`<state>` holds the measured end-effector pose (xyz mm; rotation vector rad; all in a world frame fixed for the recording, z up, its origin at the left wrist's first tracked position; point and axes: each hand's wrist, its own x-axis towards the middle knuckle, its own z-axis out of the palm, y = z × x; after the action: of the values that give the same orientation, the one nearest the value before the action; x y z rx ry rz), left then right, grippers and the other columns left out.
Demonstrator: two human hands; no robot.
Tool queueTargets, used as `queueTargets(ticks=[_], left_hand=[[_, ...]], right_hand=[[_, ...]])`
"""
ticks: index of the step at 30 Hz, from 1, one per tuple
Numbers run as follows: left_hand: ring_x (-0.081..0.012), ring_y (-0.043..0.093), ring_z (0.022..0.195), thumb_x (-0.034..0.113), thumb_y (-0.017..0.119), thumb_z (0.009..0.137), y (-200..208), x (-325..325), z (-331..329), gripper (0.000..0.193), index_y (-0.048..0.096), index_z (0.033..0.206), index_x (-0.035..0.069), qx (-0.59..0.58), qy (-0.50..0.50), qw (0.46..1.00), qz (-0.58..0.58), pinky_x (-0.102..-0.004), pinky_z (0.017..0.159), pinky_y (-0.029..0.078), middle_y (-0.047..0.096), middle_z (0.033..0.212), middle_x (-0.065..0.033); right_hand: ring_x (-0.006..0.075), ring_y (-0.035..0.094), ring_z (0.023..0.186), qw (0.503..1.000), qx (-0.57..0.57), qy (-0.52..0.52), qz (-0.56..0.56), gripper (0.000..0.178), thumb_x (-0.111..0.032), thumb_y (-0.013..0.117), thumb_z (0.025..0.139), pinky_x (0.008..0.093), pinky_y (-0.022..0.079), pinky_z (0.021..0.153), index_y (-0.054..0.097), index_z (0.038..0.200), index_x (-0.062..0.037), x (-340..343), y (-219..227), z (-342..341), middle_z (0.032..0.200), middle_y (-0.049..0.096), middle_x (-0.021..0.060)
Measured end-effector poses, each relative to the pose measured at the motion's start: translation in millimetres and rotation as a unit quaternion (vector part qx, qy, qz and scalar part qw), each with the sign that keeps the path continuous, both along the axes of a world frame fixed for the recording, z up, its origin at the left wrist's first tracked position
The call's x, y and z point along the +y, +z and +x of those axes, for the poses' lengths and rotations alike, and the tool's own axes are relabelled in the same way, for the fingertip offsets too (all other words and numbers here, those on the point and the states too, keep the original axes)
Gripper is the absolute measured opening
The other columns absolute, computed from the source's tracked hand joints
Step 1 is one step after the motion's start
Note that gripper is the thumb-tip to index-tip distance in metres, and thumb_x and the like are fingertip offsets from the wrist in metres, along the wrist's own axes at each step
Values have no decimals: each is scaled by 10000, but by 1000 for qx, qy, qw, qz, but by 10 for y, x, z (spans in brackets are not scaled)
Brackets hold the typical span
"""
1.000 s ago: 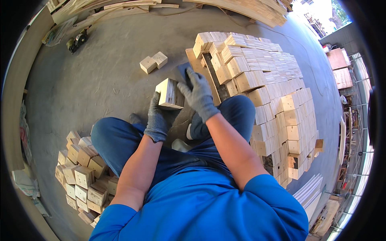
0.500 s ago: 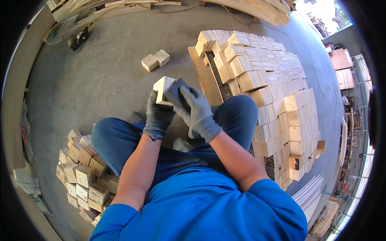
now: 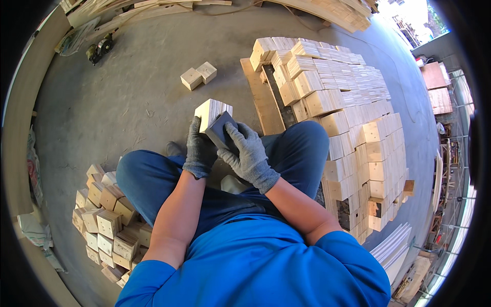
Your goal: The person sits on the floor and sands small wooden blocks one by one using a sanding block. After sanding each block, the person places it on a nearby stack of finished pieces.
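Both of my hands wear grey knit gloves and meet in front of my knees. My left hand [image 3: 199,152] is closed around the lower left side of a pale wooden block [image 3: 211,110] with a layered side face. In my right hand [image 3: 246,151] is a dark grey sanding block [image 3: 221,130], gripped between thumb and fingers. Its flat face lies against the near right side of the wooden block. Part of my left fingers is hidden under the wooden block.
Stacked wooden blocks [image 3: 353,123] cover a pallet [image 3: 262,97] at my right. A loose heap of blocks [image 3: 109,224] lies by my left knee. Ahead on the floor are two blocks [image 3: 191,79]. A power tool [image 3: 100,49] sits far left; boards [image 3: 327,13] lie at the back.
My right hand and the sanding block have moved down and slightly left along the wooden block, whose layered side now shows more. My left hand keeps its hold.
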<state>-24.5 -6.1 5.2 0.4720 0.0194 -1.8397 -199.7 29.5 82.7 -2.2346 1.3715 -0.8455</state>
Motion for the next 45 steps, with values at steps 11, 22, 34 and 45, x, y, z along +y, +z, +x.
queueTargets(ticks=[11, 22, 34, 45], left_hand=[[-339, 573, 1353, 454, 737, 976, 217, 62, -113, 700, 511, 1527, 85, -37, -49, 998, 11, -540, 1169, 456, 607, 1461, -152], [-299, 635, 1288, 309, 794, 954, 34, 8, 49, 671, 520, 1477, -8, -168, 5, 984, -62, -454, 1160, 472, 661, 1383, -144], [-343, 683, 1221, 470, 665, 1013, 189, 5, 36, 665, 528, 1489, 26, -163, 50, 983, 69, -497, 1042, 579, 673, 1341, -204], [-301, 705, 1170, 236, 724, 1004, 210, 116, -36, 522, 546, 1442, 15, -203, -44, 978, 24, -448, 1018, 596, 678, 1310, -161]], right_hand=[[223, 675, 1150, 966, -193, -111, 133, 682, -318, 799, 970, 326, 529, 1011, 547, 1499, 31, -1243, -207, -457, 1300, 707, 181], [138, 630, 1165, 798, -451, -96, 389, 576, -233, 757, 1023, 259, 480, 1031, 567, 1513, 1, -651, -82, -663, 1315, 687, 66], [161, 639, 1138, 855, -341, -51, 387, 589, -297, 754, 1018, 278, 490, 1011, 577, 1509, -23, -343, -305, -648, 1266, 695, 81], [204, 659, 1203, 902, -298, -44, 309, 566, -312, 716, 1028, 331, 489, 1066, 579, 1495, -24, -447, -39, -400, 1322, 715, 153]])
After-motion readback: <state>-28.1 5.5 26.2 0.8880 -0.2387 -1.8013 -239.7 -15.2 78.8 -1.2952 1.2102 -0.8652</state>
